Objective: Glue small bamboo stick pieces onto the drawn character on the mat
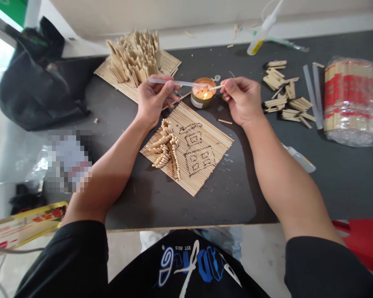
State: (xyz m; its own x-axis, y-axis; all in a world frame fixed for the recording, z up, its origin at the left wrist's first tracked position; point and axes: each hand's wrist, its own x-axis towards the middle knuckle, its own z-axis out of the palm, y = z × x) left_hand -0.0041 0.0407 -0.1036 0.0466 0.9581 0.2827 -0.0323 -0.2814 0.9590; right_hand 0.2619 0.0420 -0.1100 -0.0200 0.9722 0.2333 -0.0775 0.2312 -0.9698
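Note:
My left hand (153, 99) grips a clear glue stick (174, 82) and holds its tip over a lit candle in a small tin (202, 94). My right hand (240, 99) pinches a short wooden stick (216, 87) whose end also reaches over the flame. Below both hands lies a flat bamboo mat (205, 159) with drawn outlines and a cluster of short sticks (165, 145) glued upright on its left part.
A second mat with many standing sticks (136, 58) sits at the back left. Cut stick pieces (284, 97), spare glue sticks (312, 95) and a wrapped chopstick bundle (349, 99) lie right. A glue bottle (261, 35) rests at the back, a black bag (37, 82) at left.

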